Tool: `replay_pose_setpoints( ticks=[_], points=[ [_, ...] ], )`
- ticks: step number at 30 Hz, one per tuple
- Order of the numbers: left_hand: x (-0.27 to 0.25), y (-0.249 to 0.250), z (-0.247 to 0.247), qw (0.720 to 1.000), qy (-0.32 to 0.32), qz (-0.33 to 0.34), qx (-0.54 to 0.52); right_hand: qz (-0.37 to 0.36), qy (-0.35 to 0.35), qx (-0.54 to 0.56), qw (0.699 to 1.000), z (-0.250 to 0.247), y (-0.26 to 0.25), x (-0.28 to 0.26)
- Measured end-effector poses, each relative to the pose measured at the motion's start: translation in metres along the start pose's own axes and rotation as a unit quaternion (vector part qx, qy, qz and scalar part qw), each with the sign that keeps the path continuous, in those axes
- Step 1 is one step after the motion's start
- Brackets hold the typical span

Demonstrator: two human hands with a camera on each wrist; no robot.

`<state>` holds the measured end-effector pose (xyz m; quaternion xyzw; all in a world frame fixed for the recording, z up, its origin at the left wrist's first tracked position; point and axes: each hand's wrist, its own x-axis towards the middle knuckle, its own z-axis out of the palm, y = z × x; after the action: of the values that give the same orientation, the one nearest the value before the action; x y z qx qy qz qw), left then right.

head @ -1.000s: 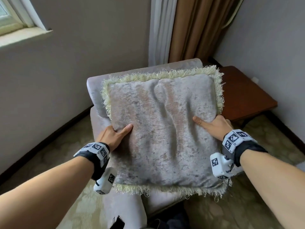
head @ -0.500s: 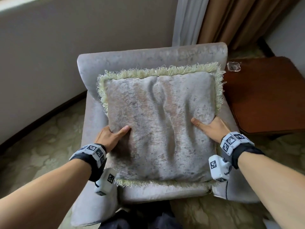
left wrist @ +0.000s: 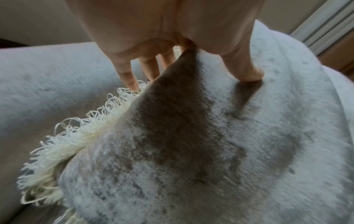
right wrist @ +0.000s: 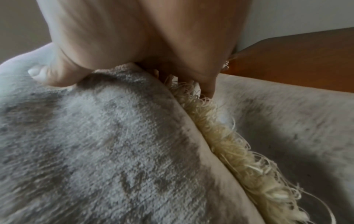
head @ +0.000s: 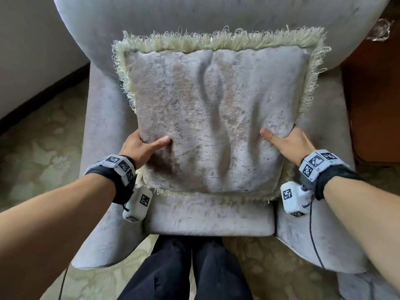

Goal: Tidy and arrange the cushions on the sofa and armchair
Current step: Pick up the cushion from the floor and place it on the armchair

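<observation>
A square grey velvet cushion [head: 212, 118] with a pale looped fringe stands on the seat of the grey armchair [head: 207, 219], its top edge against the backrest. My left hand [head: 142, 146] grips its lower left side, thumb on the front face and fingers behind. My right hand [head: 285, 141] grips the lower right side the same way. In the left wrist view the cushion [left wrist: 210, 144] fills the frame below my left hand [left wrist: 184, 60]. In the right wrist view my right hand [right wrist: 134, 60] pinches the cushion [right wrist: 95, 144] by the fringe.
A brown wooden side table [head: 376, 100] stands right of the armchair, with a glass object [head: 381, 30] at its far corner. Patterned carpet [head: 41, 144] lies to the left, below a pale wall. My dark-trousered legs [head: 188, 271] stand at the seat's front edge.
The cushion has come down from in front of the backrest onto the armchair seat, both hands keeping their hold. My view has tipped downward and closer to the chair.
</observation>
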<state>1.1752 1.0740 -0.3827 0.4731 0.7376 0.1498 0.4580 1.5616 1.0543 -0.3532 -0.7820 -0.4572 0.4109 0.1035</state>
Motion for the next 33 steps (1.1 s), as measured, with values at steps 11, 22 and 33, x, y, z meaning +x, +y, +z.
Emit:
replay_pose_setpoints(
  ticks=[11,22,33],
  points=[
    [0.095,-0.032,0.049,1.0,0.0,-0.014,0.01,0.036,0.004,-0.011,0.999,0.051,0.03,0.095],
    [0.13,-0.036,0.076,0.999,0.032,-0.036,-0.016,0.041,0.029,-0.016,0.999,0.064,0.035,0.136],
    [0.099,0.008,0.05,0.986,0.011,-0.081,0.145,0.034,0.049,-0.056,0.997,0.035,0.019,0.079]
  ],
)
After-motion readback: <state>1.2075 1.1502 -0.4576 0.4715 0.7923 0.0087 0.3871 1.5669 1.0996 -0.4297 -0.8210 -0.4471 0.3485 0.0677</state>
